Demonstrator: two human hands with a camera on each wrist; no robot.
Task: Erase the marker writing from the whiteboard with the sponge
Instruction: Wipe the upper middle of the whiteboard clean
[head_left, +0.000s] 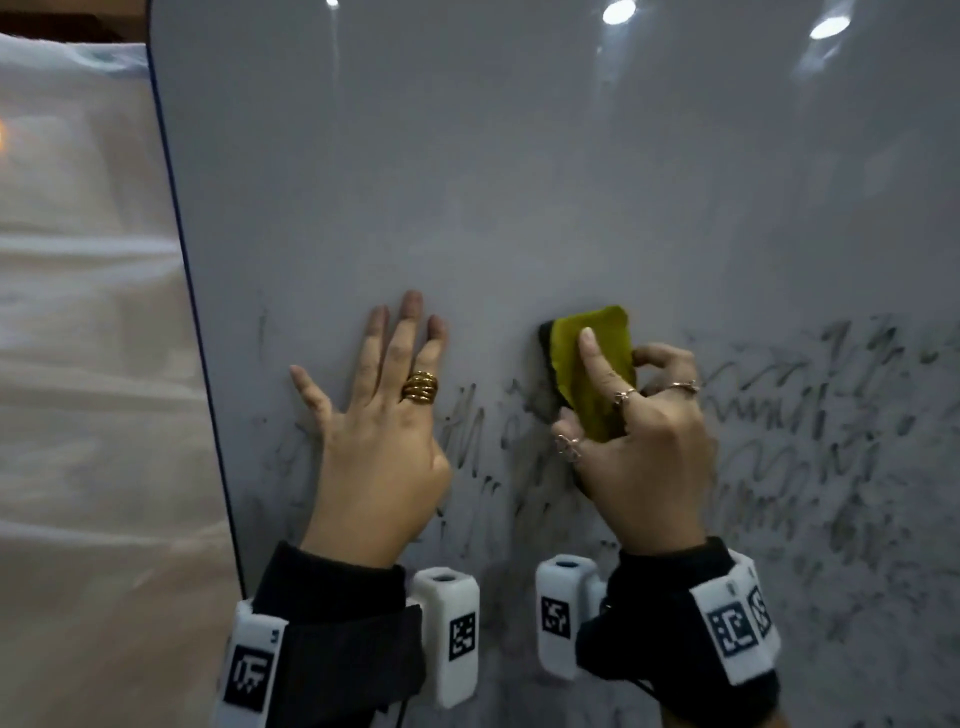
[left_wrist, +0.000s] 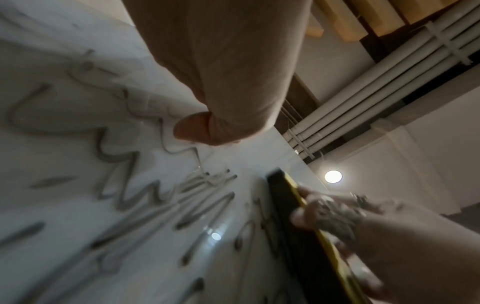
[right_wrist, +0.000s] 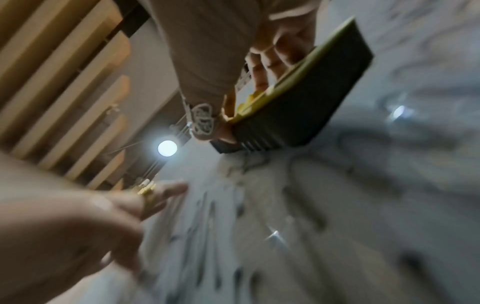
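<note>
R hand (head_left: 641, 441) grips the sponge (head_left: 597, 374) & holds it against the whiteboard (head_left: 519, 182), dark scrub side to the board, yellow side facing out. Index finger lies straight along the yellow back, tip near the sponge's upper half; thumb curls round the lower left edge; the other fingers are bent at the right edge. Top of the sponge sticks out above the fingertips. Rings on thumb, index & one more finger. In the right wrist view the sponge (right_wrist: 298, 98) shows its dark ribbed side w/ a thin yellow layer on top, fingers wrapped over the yellow layer; pic is blurred.

L hand (head_left: 379, 415) lies flat on the board, just left of the sponge, not touching it. Fingers straight & spread, pointing up, palm side to the surface; holds nothing. Stacked gold ring (head_left: 420, 386) on one finger.

Marker writing (head_left: 805, 415) covers the lower part of the board: smeared black scribbles to the right of the sponge, below both hands & between them. Upper board is mostly wiped, w/ faint grey haze. Left wrist view shows the strokes (left_wrist: 124, 185) close up, grey & looping, sponge edge (left_wrist: 291, 205) standing on the board beside them.

Both wrists carry white camera units w/ black-and-white tags, over dark sleeves (head_left: 332, 613). Ceiling lights reflect in the board's top.
</note>
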